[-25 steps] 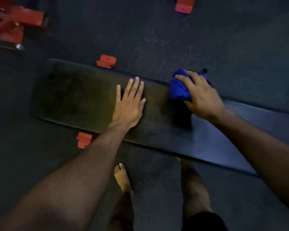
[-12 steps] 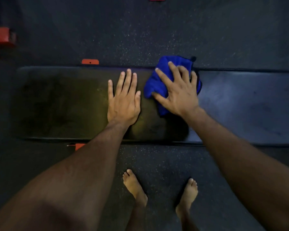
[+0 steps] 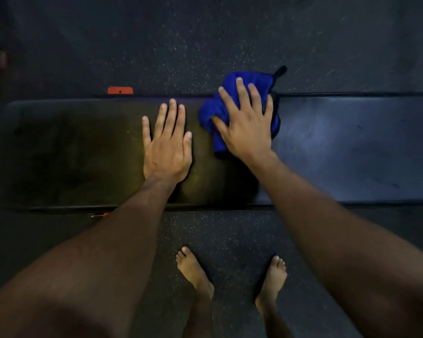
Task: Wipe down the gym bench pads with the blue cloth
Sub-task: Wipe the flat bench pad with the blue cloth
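The blue cloth (image 3: 214, 118) lies bunched on the far half of the black bench pad (image 3: 352, 152), its upper part reaching past the pad's far edge over the floor; a small dark tab or loop sticks out at its upper right corner, though in this dim light I cannot tell which. The right hand (image 3: 246, 128) lies on top of the cloth with fingers spread and nearly straight, pressing it onto the pad rather than gripping it; the left hand (image 3: 167, 145) rests flat on the pad just beside the cloth, palm down, fingers straight and close together, holding nothing. The pad runs across the view from left to right; it looks darker under the left hand and bluish on the right. Two bare feet (image 3: 195, 272) stand on the speckled dark floor (image 3: 230, 235) near the pad's near edge; a small red bracket (image 3: 120, 90) shows at the far edge.
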`<state>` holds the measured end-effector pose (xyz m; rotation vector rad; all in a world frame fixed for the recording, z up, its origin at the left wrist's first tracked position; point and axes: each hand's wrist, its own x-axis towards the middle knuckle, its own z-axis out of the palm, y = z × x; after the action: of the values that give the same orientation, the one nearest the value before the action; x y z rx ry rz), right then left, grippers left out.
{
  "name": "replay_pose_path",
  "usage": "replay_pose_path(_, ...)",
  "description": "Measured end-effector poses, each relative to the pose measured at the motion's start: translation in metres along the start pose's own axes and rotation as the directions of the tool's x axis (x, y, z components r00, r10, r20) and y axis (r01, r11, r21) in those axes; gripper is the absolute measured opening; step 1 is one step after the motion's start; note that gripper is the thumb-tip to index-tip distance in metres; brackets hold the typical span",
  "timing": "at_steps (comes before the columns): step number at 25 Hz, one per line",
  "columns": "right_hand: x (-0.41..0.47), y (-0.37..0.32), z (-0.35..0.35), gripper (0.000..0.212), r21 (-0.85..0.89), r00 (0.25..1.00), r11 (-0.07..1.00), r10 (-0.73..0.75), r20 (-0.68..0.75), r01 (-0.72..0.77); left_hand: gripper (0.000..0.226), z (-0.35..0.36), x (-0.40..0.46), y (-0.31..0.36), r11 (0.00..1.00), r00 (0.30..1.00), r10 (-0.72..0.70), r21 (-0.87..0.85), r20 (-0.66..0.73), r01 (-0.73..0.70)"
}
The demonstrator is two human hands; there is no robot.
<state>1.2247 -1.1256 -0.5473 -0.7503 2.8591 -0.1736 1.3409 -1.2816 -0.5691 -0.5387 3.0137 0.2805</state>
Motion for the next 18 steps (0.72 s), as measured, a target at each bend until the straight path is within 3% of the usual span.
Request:
replay_pose_path(3,-0.002,-0.001,0.003,0.068,0.002,0.999,1.000,0.029,-0.030,-0.029,0.063,-0.003,0.001,0.002,1.000,1.000,-0.002,0.011,0.006,0.002)
replay_pose_path(9,-0.162,0.002,0.025,0.085,-0.053,0.988,0.988,-0.140,0.060,0.143,0.063,0.000,0.001,-0.001,1.000,1.000,-0.002,0.022,0.014,0.002)
replay_pose_path(12,-0.095,0.014,0.017,0.076,-0.064,0.988,0.986,-0.152,0.025,0.153,0.063,0.005,0.000,0.000,1.000,1.000,0.003,0.020,-0.002,-0.003)
replay_pose_path(15,0.003,0.009,0.002,0.064,0.008,1.000,1.000,-0.002,-0.023,0.002,0.062,0.004,0.003,-0.002,1.000,1.000,0.005,0.013,-0.010,-0.005)
replay_pose_path(18,0.014,0.007,-0.013,0.055,0.101,0.997,0.994,0.047,-0.054,-0.042,0.062,0.002,0.001,0.003,1.000,1.000,0.006,0.015,0.015,-0.006)
